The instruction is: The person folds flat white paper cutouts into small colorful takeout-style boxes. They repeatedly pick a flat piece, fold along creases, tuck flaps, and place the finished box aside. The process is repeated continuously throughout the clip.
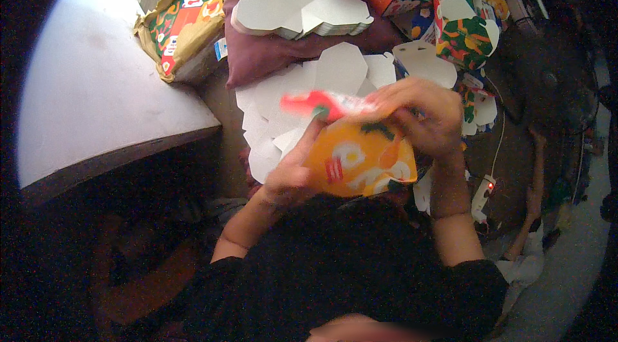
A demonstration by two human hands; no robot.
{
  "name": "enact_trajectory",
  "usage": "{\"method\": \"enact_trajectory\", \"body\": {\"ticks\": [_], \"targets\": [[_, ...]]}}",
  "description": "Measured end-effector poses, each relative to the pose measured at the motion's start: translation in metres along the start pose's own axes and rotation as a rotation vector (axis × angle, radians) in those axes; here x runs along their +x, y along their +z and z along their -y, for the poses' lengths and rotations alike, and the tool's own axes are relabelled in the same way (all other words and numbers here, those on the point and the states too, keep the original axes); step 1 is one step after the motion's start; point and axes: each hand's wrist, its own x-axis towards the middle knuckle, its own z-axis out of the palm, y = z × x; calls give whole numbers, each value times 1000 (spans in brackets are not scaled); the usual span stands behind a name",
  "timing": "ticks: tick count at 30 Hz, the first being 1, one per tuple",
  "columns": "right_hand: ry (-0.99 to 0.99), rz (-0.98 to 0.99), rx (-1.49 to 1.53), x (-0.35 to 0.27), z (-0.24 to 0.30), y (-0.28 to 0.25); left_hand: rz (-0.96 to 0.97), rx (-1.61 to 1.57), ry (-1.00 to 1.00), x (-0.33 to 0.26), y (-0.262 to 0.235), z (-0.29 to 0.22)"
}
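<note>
In front of my chest I hold a printed cardboard food carton [362,156], yellow-orange on the side facing me, with a red flap blurred by motion at its top. My left hand [291,173] is closed on its left side, the thumb pointing up along the edge. Over the upper right of the carton bends my right hand [426,111], its fingers curled onto the panel edges; the fingertips are partly hidden. Just beyond and below the carton lie flat white carton blanks [270,110], partly overlapping.
A stack of white blanks [290,10] rests on a purple cushion [254,62]. Folded cartons [467,42] are heaped at far right. Left stand a white table [103,84] and a paper-wrapped pack [183,26]. A power strip [483,199] with a cable and another person's arm [538,174] are at right.
</note>
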Motion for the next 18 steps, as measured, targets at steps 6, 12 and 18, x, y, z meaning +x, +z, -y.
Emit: {"method": "enact_trajectory", "body": {"ticks": [6,12,18], "targets": [[-89,-141,-111,2,3,8,-444,437,-239,-7,15,1],[-236,63,-86,0,-1,-2,-353,399,-289,-7,21,-10],[-226,73,-161,-6,8,-8,-293,451,-301,-9,19,-10]]}}
